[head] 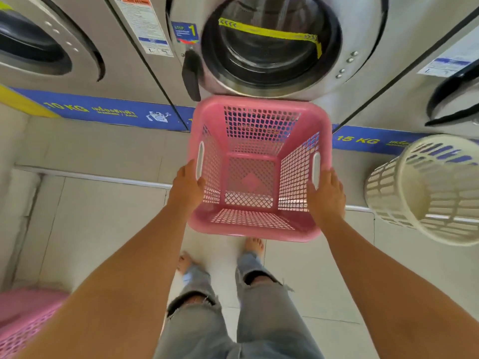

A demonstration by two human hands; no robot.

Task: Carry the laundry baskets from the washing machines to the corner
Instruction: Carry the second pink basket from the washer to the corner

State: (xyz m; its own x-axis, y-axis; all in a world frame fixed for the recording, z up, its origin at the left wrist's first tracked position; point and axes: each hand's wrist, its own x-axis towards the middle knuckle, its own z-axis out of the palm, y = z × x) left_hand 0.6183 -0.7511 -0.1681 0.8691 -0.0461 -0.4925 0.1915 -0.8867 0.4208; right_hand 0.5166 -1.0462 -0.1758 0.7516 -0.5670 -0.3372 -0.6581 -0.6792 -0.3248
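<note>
At the far left, the corner of a second pink lattice plastic basket (23,317) sits low on the floor. The left hand (188,185) has its fingers closed on the rim of the square pink perforated plastic laundry basket (250,221), which is empty and held before the steel front-loading washing machine (272,42). The right hand (326,195) clasps the opposite rim beside the handle slot. Keeping both grips level should stop the light, flexible basket twisting. Further right stands a round cream slatted plastic basket (427,190).
</note>
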